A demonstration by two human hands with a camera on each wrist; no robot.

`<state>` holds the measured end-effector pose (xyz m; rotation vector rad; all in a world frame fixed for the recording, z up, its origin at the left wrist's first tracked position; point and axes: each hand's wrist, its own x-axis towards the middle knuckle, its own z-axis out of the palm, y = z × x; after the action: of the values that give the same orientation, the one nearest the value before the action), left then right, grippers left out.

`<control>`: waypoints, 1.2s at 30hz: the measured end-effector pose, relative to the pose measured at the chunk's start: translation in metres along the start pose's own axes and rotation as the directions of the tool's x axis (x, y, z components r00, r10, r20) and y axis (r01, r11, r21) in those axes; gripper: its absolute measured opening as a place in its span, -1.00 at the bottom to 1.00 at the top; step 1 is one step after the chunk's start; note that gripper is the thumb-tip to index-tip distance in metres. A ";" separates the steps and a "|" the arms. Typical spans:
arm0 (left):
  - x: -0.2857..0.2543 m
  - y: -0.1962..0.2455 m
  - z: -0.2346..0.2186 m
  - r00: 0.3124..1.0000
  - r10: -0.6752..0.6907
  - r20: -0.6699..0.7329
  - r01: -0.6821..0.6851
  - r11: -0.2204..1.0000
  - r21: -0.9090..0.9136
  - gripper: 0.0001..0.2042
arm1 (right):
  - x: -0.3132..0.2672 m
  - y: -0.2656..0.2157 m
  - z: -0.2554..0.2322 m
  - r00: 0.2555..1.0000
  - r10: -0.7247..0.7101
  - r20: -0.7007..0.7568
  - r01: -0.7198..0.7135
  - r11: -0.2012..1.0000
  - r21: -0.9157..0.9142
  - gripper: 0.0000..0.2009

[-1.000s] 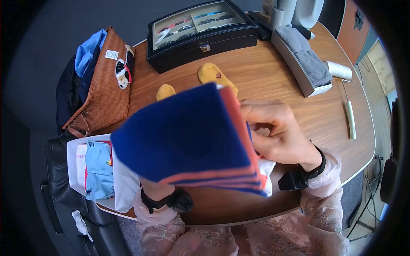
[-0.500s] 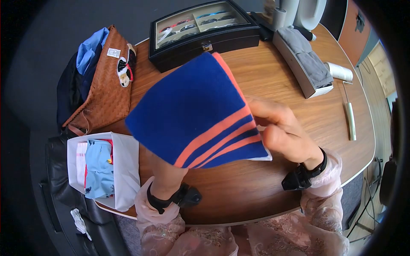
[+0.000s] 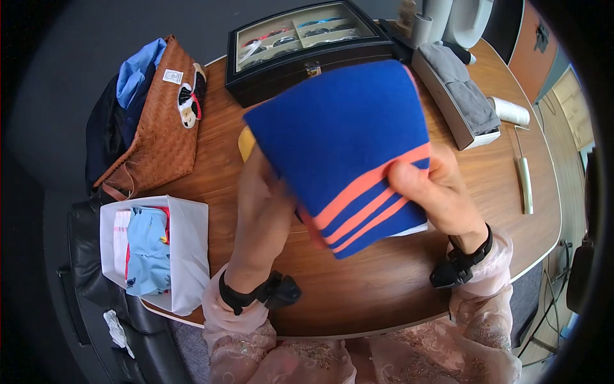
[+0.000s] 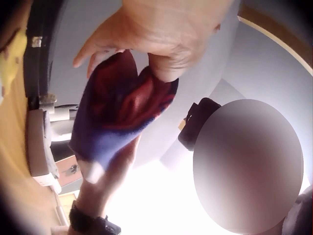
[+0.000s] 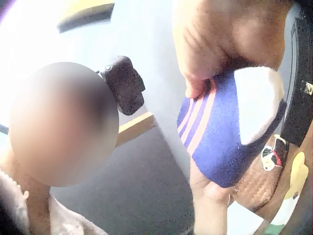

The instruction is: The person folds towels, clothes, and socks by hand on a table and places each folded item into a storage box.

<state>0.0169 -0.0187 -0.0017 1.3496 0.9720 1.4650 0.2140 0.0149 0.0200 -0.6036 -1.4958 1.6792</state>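
A blue sock [image 3: 348,134] with coral stripes near one edge is held up over the table between both hands. My right hand [image 3: 451,195] grips its right side, thumb across the stripes and fingers behind. My left hand [image 3: 265,198] is at the lower left edge, its fingers hidden behind the fabric in the head view. In the left wrist view, the left thumb [image 4: 166,68] hooks into the sock's open end, where coral lining shows. A white patch [image 5: 259,103] of the sock faces the right wrist camera. Part of a yellow sock [image 3: 245,144] shows behind the left hand.
On the left stand a white box [image 3: 190,256] of folded clothes and a woven brown basket [image 3: 163,141] of garments. A black glasses case [image 3: 275,83] sits at the back. To the right are a box of grey cloth [image 3: 464,96] and a lint roller [image 3: 524,185].
The sock has moved right and turned, bringing its stripes toward the right hand. My right thumb now lies over the stripes. More of my left hand shows at the sock's left edge.
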 end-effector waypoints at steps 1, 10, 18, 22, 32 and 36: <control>0.000 -0.003 -0.004 1.000 0.002 -0.003 -0.002 1.000 0.000 -0.60 | 0.000 0.003 -0.001 1.000 -0.031 -0.003 0.031 0.996 0.082 -0.71; -0.002 -0.005 -0.010 0.952 -0.206 0.227 0.230 0.969 -0.086 -0.62 | 0.004 0.000 -0.003 0.996 0.024 -0.084 -0.017 0.996 0.084 -0.64; 0.002 0.004 0.006 0.967 -0.209 0.149 0.251 0.892 -0.376 -0.42 | 0.008 0.001 0.000 0.993 0.035 -0.114 -0.046 0.995 -0.091 -0.66; -0.002 0.013 0.015 0.977 -0.034 0.212 0.088 0.963 -0.254 -0.69 | 0.008 0.006 0.005 0.989 -0.027 -0.143 -0.020 0.949 -0.315 -0.69; -0.002 0.011 0.019 0.978 -0.084 0.190 0.109 0.986 -0.127 -0.74 | 0.007 0.004 0.008 0.989 -0.074 -0.132 0.058 0.991 -0.116 -0.57; -0.004 0.013 0.021 0.968 -0.107 0.229 0.140 0.981 -0.131 -0.72 | 0.005 0.002 0.009 0.998 0.049 -0.045 -0.052 0.996 -0.072 -0.56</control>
<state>0.0360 -0.0272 0.0119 1.2889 0.7757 1.2378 0.2029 0.0137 0.0209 -0.7183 -1.5276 1.6453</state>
